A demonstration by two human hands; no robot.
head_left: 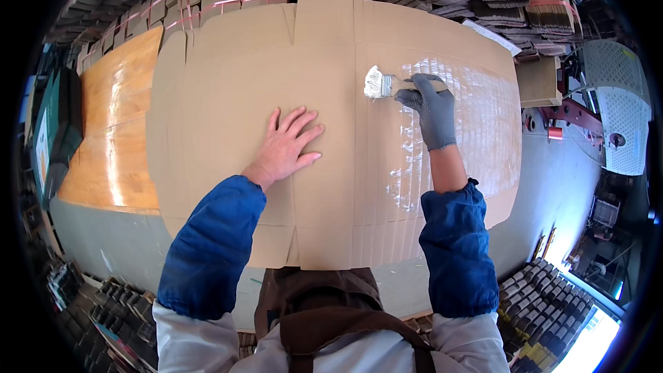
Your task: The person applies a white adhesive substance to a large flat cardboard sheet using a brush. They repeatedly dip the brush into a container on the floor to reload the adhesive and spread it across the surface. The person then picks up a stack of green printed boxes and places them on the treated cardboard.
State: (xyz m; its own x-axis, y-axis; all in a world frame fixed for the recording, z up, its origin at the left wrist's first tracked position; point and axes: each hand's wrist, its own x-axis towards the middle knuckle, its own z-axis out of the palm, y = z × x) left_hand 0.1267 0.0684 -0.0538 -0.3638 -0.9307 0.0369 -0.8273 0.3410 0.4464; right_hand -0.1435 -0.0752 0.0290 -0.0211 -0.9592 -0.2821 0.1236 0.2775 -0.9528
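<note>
1. While the left hand (290, 141), bare, lies palm down with its fingers spread on the cardboard sheet (228, 90), the right hand (435, 114), in a grey glove, pinches the handle of a brush (385, 85) between thumb and fingers; how firmly either one presses cannot be told.

2. The cardboard sheet lies flat in front of the person, creased and slit along its folds, its left side overlapping an orange-brown board (114, 124). Bundled cardboard stacks (228, 0) stand beyond its far edge.

3. The brush is over the sheet, right of the left hand, its white-coated bristles pointing left. A glossy patch (483, 110) with whitish streaks covers much of the sheet's right part.

4. The brush is probably light, with a stiff handle and soft bristles; the handle, behind the metal band, seems the cleanest place to hold.

5. The sheet looks light for its size — stiff when flat, likely to bend at the creases. The glossy side is probably slippery or tacky, so the dry left part or outer edges suit a grip better.
</note>
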